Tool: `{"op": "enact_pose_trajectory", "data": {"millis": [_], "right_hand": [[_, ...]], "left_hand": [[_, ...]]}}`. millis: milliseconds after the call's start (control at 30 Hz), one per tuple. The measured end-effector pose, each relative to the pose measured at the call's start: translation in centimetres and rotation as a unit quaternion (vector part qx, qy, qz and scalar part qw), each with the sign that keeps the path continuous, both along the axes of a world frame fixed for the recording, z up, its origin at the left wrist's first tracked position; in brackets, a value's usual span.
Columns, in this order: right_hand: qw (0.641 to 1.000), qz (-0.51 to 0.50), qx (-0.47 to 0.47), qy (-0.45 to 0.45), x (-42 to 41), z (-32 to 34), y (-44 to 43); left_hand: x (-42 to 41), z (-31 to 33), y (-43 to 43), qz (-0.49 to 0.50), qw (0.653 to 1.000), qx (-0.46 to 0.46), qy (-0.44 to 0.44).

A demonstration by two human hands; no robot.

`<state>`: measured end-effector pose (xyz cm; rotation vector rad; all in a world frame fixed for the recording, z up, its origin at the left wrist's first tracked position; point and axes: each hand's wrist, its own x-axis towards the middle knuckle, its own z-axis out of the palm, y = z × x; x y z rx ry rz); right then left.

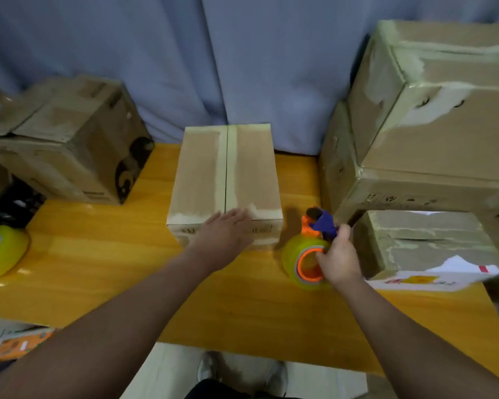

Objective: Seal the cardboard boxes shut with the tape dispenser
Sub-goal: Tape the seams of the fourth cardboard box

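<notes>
**Yellow desk [98,254]: sealing underway**

Left hand [226,230] lies flat, fingers spread, on the near edge of the cardboard box [202,174], seam already taped. Right hand [339,259] grips the tape dispenser [306,263] just beside it. Box judged light, stiff; steady it from the top.

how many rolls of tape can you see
2. The mounted roll is on the tape dispenser gripped by the right hand, right of the centre box. The spare roll lies at the left edge of the table. More could be hidden from view.
</notes>
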<state>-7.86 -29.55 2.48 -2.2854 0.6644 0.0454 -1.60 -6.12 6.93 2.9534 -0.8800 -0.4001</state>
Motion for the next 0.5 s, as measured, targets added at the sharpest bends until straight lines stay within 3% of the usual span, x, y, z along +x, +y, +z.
{"op": "enact_pose_trajectory", "data": {"millis": [100,233,333,500], "right_hand": [[0.986,0.047,0.013,-0.162,0.0,3.9,-0.3],[0.958,0.117,0.009,-0.261,0.6,8.9,1.2],[0.951,0.149,0.008,-0.271,1.0,11.1,3.2],[0.937,0.199,-0.025,-0.287,1.7,11.9,6.6]], "left_hand": [[-0.4,4.4,-1.1,0.151,0.969,-0.173,0.089],[-1.3,9.9,-2.2,0.235,0.854,-0.415,0.208],[-1.7,13.0,-1.4,0.238,0.816,-0.464,0.249],[-1.8,15.2,1.4,0.248,0.813,-0.451,0.272]]}}
